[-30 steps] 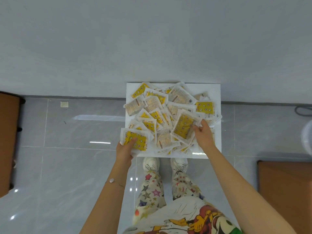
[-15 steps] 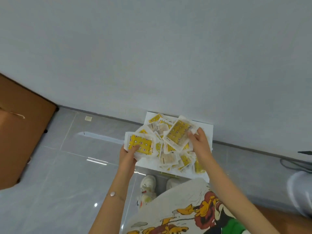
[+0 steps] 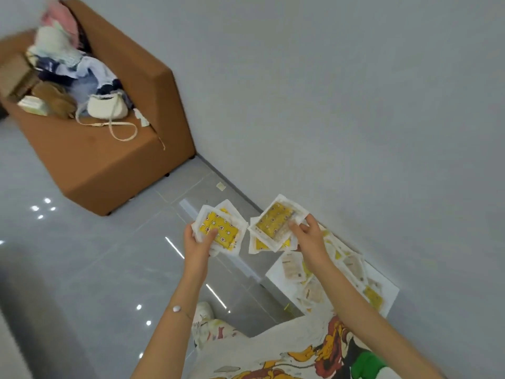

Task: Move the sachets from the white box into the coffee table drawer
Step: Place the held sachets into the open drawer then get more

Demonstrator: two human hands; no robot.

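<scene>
Grey tiles fill the left and middle of the head view, and a grey wall runs diagonally down the right side. Our left hand, at centre frame, grips the left sheaf of sachets, thumb on top, its long axis running from upper left to lower right. Just right of it, our right hand pinches the right sheaf, which fans from lower left to upper right. The two sheaves are close together but apart, and both are held clear of the floor.

Below the right hand, at lower right against the wall, the box lies flat with more sachets loose in it. The right hand is the nearer one to it.

We cannot see the drawer or the coffee table anywhere in frame, so we cannot tell which way it lies. Our guess is that the carry heads left, where the tiles are open. A sofa stands at upper left, well away from the hands, with clothes and a bag piled on it. The risk we see is loose sachets slipping from either fan.
</scene>
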